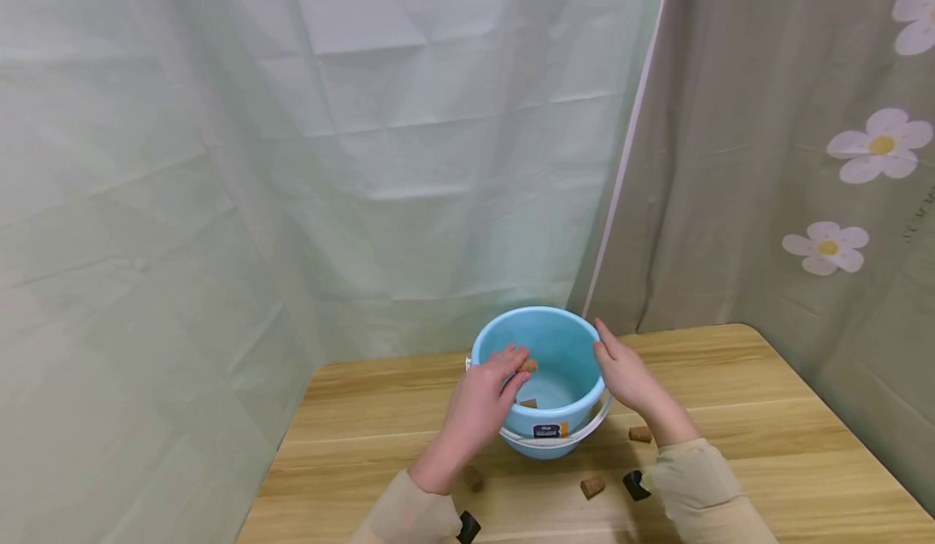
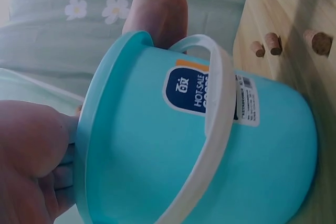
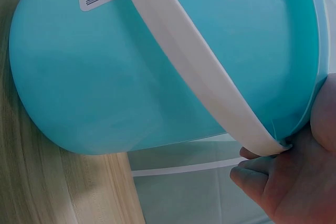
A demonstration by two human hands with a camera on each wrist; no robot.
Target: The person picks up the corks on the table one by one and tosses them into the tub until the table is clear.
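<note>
A light blue bucket with a white handle stands on the wooden table, its handle hanging down at the front. Over its mouth, my left hand pinches a brown cork between thumb and fingers. In the left wrist view the rim hides the fingertips of that hand. My right hand grips the bucket's right rim, close to where the handle joins, as the right wrist view shows. Inside the bucket another cork lies near the bottom, partly covered by the front wall.
Corks lie on the wooden table: one right of the bucket, one in front, and one beside the left forearm. A pale curtain hangs behind, and a grey flowered curtain hangs at the right.
</note>
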